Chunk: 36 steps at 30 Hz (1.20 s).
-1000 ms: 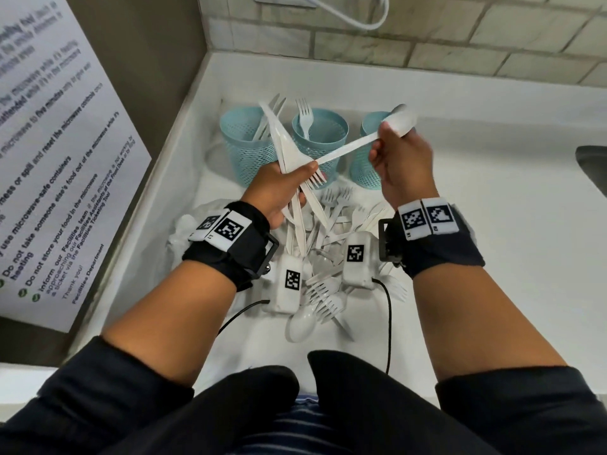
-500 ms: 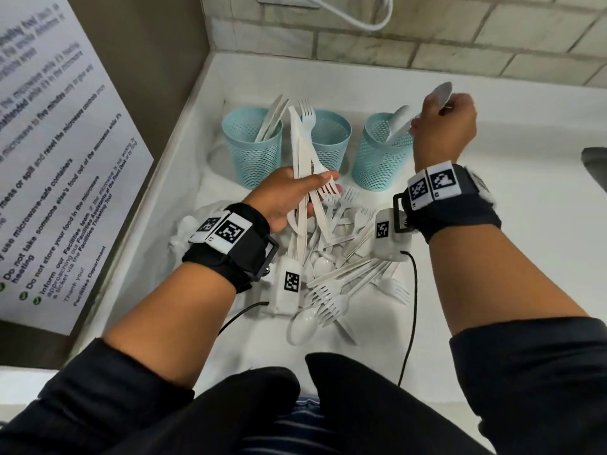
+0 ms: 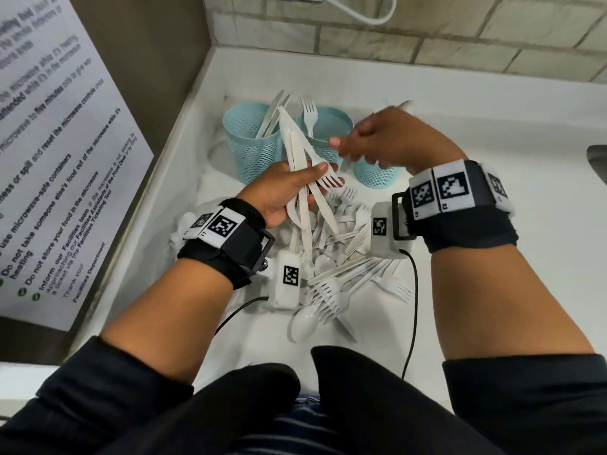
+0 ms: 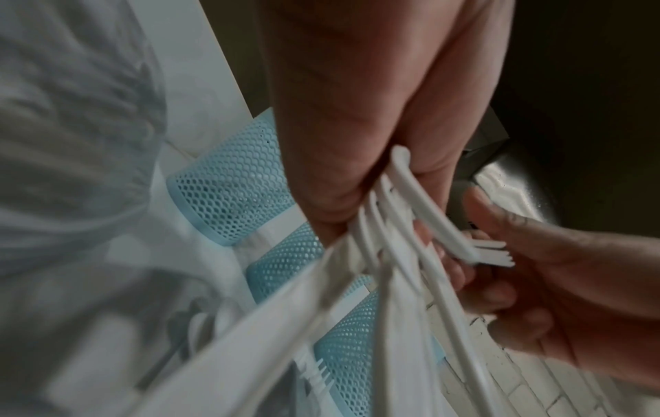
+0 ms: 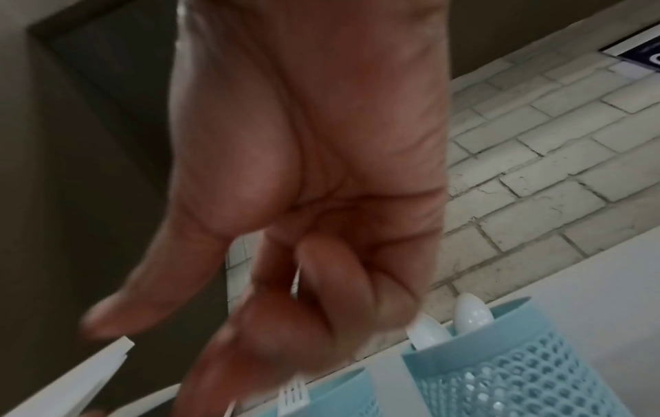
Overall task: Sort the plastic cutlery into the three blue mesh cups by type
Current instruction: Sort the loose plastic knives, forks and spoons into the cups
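Observation:
Three blue mesh cups stand in a row at the back of the white counter. The left cup point(image 3: 253, 149) holds knives point(image 3: 271, 118), the middle cup point(image 3: 328, 126) a fork point(image 3: 308, 111). The right cup point(image 3: 374, 175), half hidden by my right hand, holds two spoons point(image 5: 471, 313). My left hand point(image 3: 295, 182) grips a bundle of white knives and a fork point(image 3: 303, 165) in front of the cups. My right hand point(image 3: 364, 142), blurred, hovers just right of the bundle with its thumb spread and nothing in it. Its fingers lie close to the bundle's fork tines point(image 4: 493, 256). A loose pile of cutlery point(image 3: 341, 261) lies below.
A brown wall with a printed notice point(image 3: 49, 165) closes the left side, and tiled wall point(image 3: 427, 44) runs along the back. A crumpled clear bag point(image 3: 184, 228) lies left of the pile. A metal sink edge point(image 3: 597, 159) shows far right. Black cables point(image 3: 414, 307) trail from the wrist cameras.
My right hand drew a spoon out of the bundle, carried it to the right cup, let it go, and has swung back left toward the bundle. The left hand stayed put.

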### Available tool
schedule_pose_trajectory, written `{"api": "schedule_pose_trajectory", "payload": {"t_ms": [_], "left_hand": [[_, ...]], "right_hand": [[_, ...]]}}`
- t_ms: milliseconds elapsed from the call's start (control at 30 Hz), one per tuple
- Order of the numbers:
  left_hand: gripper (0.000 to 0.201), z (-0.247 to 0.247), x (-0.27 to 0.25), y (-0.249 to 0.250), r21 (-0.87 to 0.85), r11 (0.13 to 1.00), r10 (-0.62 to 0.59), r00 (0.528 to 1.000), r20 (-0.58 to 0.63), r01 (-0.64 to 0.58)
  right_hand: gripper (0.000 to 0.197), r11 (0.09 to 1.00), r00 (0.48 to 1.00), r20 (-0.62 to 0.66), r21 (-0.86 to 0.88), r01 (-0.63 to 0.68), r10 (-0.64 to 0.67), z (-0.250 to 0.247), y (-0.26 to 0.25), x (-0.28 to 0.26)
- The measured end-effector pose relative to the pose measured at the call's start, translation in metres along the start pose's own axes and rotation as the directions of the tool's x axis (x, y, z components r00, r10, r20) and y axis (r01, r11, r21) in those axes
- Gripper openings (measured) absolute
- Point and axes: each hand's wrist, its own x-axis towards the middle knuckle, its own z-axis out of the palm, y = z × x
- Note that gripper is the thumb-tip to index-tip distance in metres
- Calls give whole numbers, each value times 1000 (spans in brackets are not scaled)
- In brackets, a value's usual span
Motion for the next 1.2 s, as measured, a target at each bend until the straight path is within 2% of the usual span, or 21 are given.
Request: {"api": "schedule_pose_trajectory", "payload": {"t_ms": [33, 67, 133, 267, 367, 433, 600, 733, 833, 900, 967, 1033, 1100, 1200], "left_hand": [[15, 0, 0, 1, -10, 1000, 13, 1000, -7, -13], [13, 0, 0, 1, -10, 1000, 24, 1000, -14, -24], [13, -1, 0, 2, 2, 999, 33, 999, -27, -33], [16, 0, 0, 0, 7, 1000, 24, 999, -24, -23], [18, 2, -1, 1, -26, 999, 21, 1000, -22, -21], [19, 2, 0, 2, -69, 997, 31, 999, -35, -33], [19, 3, 1, 3, -99, 993, 63, 998, -29, -66], [23, 2, 1, 3, -14, 994, 103, 991, -82, -104], [28, -1, 3, 3, 30, 992, 124, 982, -146, -120], [26, -1, 4, 4, 14, 991, 137, 975, -175, -136], [24, -1, 3, 6, 8, 988, 154, 971, -183, -155], [24, 2, 2, 7, -8, 986, 164, 971, -173, -168], [22, 4, 2, 7, -44, 984, 163, 974, -155, -172], [18, 4, 1, 8, -67, 983, 161, 977, -139, -171]], "right_hand": [[48, 996, 992, 123, -81, -26, 36, 1, -1, -1], [51, 991, 979, 194, -131, -41, 66, 2, 0, -1], [52, 991, 965, 238, -104, -84, 107, 6, 1, -1], [47, 977, 936, 321, 107, -186, 144, 11, 4, -3], [31, 976, 860, 483, 52, -212, 161, 13, 4, -10], [21, 976, 824, 543, 38, -214, 160, 18, 5, -11], [16, 946, 874, 479, 241, -217, 79, 34, 13, -7], [9, 935, 890, 453, 294, -197, 45, 36, 18, -6], [13, 956, 870, 489, 226, -189, 56, 34, 24, -6], [3, 962, 838, 539, 171, -211, 88, 34, 25, -8], [9, 964, 817, 564, 127, -234, 124, 36, 25, -9], [5, 955, 838, 535, 183, -234, 103, 38, 24, -10], [16, 931, 873, 485, 293, -218, 52, 41, 22, -8], [16, 901, 893, 450, 383, -202, 9, 43, 19, -7]]}}
